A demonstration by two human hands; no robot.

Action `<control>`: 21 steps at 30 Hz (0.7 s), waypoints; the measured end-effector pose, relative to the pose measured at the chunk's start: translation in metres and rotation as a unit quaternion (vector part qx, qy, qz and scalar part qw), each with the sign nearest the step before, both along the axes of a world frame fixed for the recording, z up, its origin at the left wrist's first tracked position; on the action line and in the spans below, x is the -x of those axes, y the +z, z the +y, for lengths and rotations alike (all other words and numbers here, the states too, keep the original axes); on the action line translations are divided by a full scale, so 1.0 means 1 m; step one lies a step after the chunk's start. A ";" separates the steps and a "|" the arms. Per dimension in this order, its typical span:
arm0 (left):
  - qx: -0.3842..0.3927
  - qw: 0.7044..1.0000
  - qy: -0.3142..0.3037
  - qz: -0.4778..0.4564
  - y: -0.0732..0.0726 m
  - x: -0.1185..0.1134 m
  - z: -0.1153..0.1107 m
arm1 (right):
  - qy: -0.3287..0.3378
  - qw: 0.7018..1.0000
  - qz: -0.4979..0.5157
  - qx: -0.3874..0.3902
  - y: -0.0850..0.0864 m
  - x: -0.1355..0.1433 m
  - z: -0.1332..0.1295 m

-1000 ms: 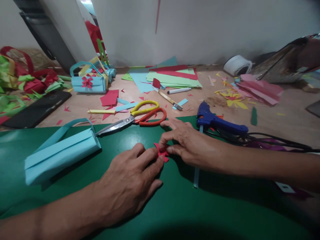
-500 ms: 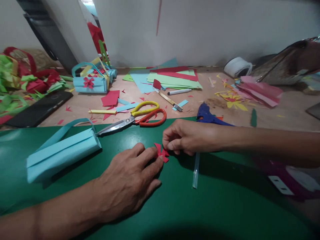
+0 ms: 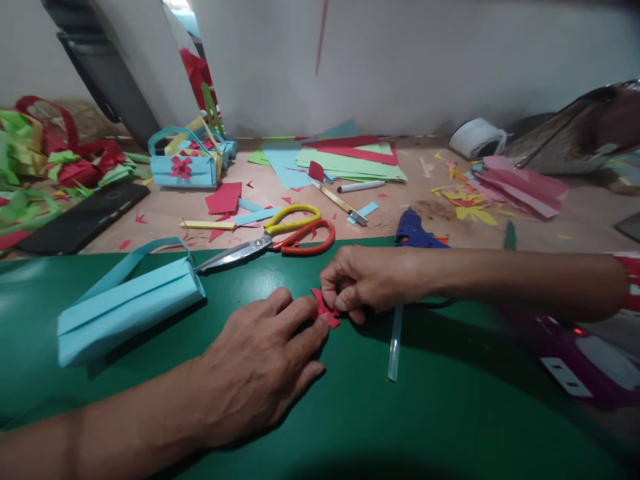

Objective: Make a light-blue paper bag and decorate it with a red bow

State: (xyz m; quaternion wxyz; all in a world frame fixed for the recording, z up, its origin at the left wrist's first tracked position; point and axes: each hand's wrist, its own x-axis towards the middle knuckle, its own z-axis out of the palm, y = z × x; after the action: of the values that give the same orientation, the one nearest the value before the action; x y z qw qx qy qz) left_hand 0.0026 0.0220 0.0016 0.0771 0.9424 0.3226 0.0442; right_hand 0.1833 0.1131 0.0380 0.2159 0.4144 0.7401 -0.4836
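A small red paper flower [image 3: 334,323] lies on the green mat [image 3: 450,413], partly hidden by fingertips. My left hand [image 3: 270,353] rests palm down on the mat and pins the flower's left side with its fingertips. From the right, my right hand [image 3: 357,283] pinches at the flower's upper right part, thumb and fingers closed together. Behind my right wrist lies a blue glue gun [image 3: 413,229], and a clear glue stick [image 3: 395,353] sticks out below that wrist. A light blue paper handbag [image 3: 133,310] with a strap sits to the left.
Scissors [image 3: 265,241] with yellow and orange handles lie beyond my hands. Farther back are a cutter knife [image 3: 345,205], a white pen [image 3: 361,186], paper sheets [image 3: 350,160], scraps and a finished blue bag [image 3: 183,172]. A phone [image 3: 85,217] lies left; a purple power strip [image 3: 580,363] right.
My right hand has moved slightly left and down, closer over the flower. My left hand keeps its place on it. The whole view has shifted a little.
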 end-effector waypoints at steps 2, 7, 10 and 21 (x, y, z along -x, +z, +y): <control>-0.001 1.000 0.001 0.002 0.000 0.000 -0.001 | 0.001 1.000 0.008 0.002 0.000 0.000 0.000; 0.007 1.000 0.006 0.008 0.001 -0.001 -0.001 | 0.025 1.000 0.016 0.005 0.001 0.000 0.002; 0.017 1.000 0.007 0.011 0.001 -0.001 0.000 | 0.023 1.000 0.009 0.008 0.001 0.002 0.003; -0.003 1.000 -0.004 0.011 0.002 -0.001 0.000 | 0.042 0.997 -0.040 -0.059 0.004 0.007 -0.005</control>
State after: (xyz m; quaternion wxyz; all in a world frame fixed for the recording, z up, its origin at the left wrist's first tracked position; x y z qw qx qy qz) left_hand 0.0032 0.0219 0.0035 0.0708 0.9443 0.3196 0.0343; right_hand 0.1765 0.1085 0.0420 0.2408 0.4138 0.7749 -0.4128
